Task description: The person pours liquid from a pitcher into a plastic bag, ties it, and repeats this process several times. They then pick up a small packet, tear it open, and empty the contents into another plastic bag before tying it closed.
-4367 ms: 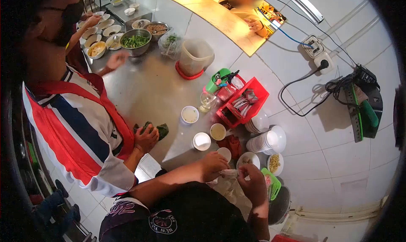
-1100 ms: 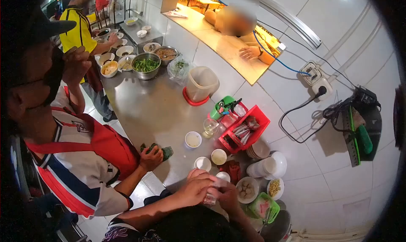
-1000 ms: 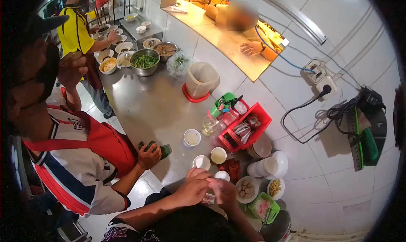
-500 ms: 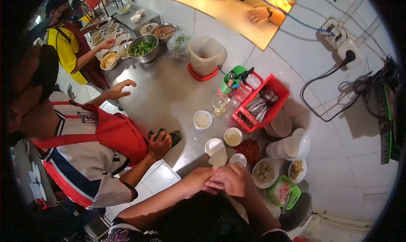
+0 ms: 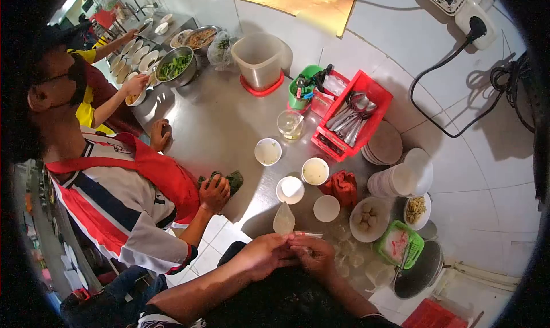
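Observation:
Close to my body, a small clear plastic bag (image 5: 284,218) with cloudy contents rises from between my two hands. My left hand (image 5: 263,256) is closed on the lower, gathered end of it. Against those fingertips, my right hand (image 5: 314,256) pinches the same end, where a thin strip with red on it (image 5: 306,234) sticks out sideways. Just past the bag stands a white cup (image 5: 290,190) with something white in it. Beyond are two more cups of pale liquid, one at left (image 5: 268,152) and one at right (image 5: 315,171). A round white cup or lid (image 5: 326,208) is nearer my right hand.
A red cutlery bin (image 5: 352,118), a red cloth (image 5: 342,184), stacked bowls (image 5: 395,182) and a bowl of round balls (image 5: 369,219) line the right side. At left, a co-worker in a red apron (image 5: 154,170) presses a dark green cloth (image 5: 234,182) on the steel table.
My view has shifted, and my hands show lower and slightly more apart at the fingertips. The bag now stands more upright, and the strip shows. The co-worker's raised hand has come down to the table.

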Tool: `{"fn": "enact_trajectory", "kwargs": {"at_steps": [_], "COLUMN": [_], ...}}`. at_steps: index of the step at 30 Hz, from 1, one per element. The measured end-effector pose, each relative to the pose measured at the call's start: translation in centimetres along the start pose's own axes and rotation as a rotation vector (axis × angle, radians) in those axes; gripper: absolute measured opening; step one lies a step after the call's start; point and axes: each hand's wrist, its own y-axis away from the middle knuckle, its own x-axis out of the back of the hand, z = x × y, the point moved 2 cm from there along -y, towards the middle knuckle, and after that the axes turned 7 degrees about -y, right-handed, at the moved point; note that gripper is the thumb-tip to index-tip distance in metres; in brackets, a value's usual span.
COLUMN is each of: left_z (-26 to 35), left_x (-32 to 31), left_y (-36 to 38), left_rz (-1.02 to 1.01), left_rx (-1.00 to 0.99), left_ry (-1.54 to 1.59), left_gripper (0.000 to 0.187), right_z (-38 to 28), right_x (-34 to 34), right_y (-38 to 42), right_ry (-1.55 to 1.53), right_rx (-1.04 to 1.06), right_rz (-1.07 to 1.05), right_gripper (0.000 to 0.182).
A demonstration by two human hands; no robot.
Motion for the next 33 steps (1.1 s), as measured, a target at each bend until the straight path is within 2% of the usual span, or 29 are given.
{"fn": "enact_trajectory", "kwargs": {"at_steps": [2, 3, 5, 6, 8, 9, 11, 15, 17, 18, 20, 21, 25, 27, 28, 30, 31, 32, 33], "left_z": [0.0, 0.5, 1.4, 1.8, 2.4, 2.4, 2.7, 3.4, 3.7, 4.3, 4.5, 4.6, 5.9, 8.3, 9.6, 11.3, 11.8, 12.8, 13.5], "left_x": [0.2, 0.3, -0.3, -0.7, -1.1, -1.2, -1.4, -0.9, -0.8, -1.3, -1.5, -1.1, -0.4, -2.3, -2.8, -3.9, -4.7, -6.0, -7.4], "left_y": [0.1, -0.1, -0.8, -1.1, -1.2, -1.3, -1.2, -1.0, -0.6, 0.3, 0.5, 0.8, 2.1, 4.0, 4.6, 5.9, 7.1, 8.8, 10.4], "left_rz": [0.064, 0.093, 0.126, 0.161, 0.206, 0.187, 0.162, 0.122, 0.082, 0.103, 0.107, 0.114, 0.145, 0.18, 0.173, 0.236, 0.24, 0.318, 0.4], "left_rx": [-0.001, 0.038, 0.077, 0.073, 0.041, 0.029, 0.016, 0.093, 0.15, 0.188, 0.213, 0.23, 0.226, 0.194, 0.186, 0.037, 0.025, -0.259, -0.557], "left_ry": [-0.037, -0.08, -0.118, -0.138, -0.161, -0.134, -0.106, -0.148, -0.175, -0.256, -0.331, -0.467, -0.829, -1.044, -1.038, -1.496, -1.494, -1.742, -1.969], "left_gripper": [0.031, 0.031, 0.03, 0.029, 0.029, 0.028, 0.028, 0.028, 0.028, 0.029, 0.029, 0.03, 0.034, 0.032, 0.032, 0.028, 0.028, 0.026, 0.025], "right_z": [0.0, -0.1, 0.2, 0.3, 0.5, 0.4, -0.1, 1.3, 2.4, 1.8, 1.2, 1.4, -0.4, -2.3, -3.9, -7.6, -8.4, -9.8, -11.8], "right_x": [-0.3, -0.2, 0.5, 0.8, 1.3, 1.5, 2.1, 1.9, 1.5, 1.4, 1.1, 0.3, -1.4, -1.6, -1.2, -0.2, -0.2, -0.2, 0.0], "right_y": [0.2, -0.3, -1.6, -1.6, -2.7, -3.0, -3.7, -2.4, -1.4, -1.8, -2.3, -2.4, -3.9, -5.5, -7.0, -9.6, -10.3, -11.4, -12.4], "right_ry": [-0.247, -0.25, -0.328, -0.323, -0.396, -0.396, -0.252, -0.216, -0.423, -0.413, -0.563, -0.641, -0.617, -0.377, -0.365, 0.204, 0.241, 0.247, 0.318], "right_rx": [-0.398, -0.397, -0.582, -0.578, -0.305, -0.295, -0.1, -0.013, -0.429, -0.431, -0.734, -0.743, -0.569, -0.398, -0.398, -0.148, -0.047, -0.032, 0.076], "right_rz": [0.135, 0.132, 0.083, 0.073, 0.098, 0.091, 0.045, 0.009, -0.02, -0.021, 0.016, 0.05, 0.019, 0.069, 0.065, -0.042, -0.01, -0.013, 0.049], "right_gripper": [0.009, 0.009, 0.009, 0.009, 0.008, 0.008, 0.015, 0.016, 0.018, 0.018, 0.018, 0.016, 0.015, 0.009, 0.009, 0.006, 0.013, 0.013, 0.015]}}
